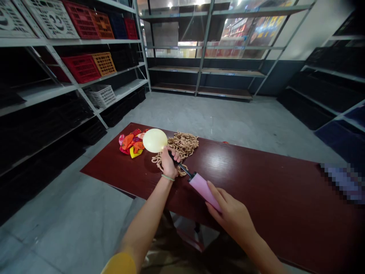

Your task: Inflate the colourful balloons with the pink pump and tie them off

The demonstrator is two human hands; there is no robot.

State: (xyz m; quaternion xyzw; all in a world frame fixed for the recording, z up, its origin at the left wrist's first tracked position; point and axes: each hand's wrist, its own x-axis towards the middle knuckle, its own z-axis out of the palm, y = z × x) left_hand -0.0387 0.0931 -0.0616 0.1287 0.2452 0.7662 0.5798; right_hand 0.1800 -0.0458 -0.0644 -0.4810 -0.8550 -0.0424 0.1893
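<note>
The left hand (169, 164) is clamping its fingers shut around a pale balloon's (154, 140) neck on the nozzle (182, 169), while the right hand (231, 217) is gripping a pink pump (203, 190).

Dark red table (256, 179); flat balloons (128, 142); tangled tan cord (184, 144)

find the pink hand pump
In the head view, the pink hand pump is gripped in the right hand above the dark red table, its black nozzle reaching the left hand at the pale yellow balloon.
</note>
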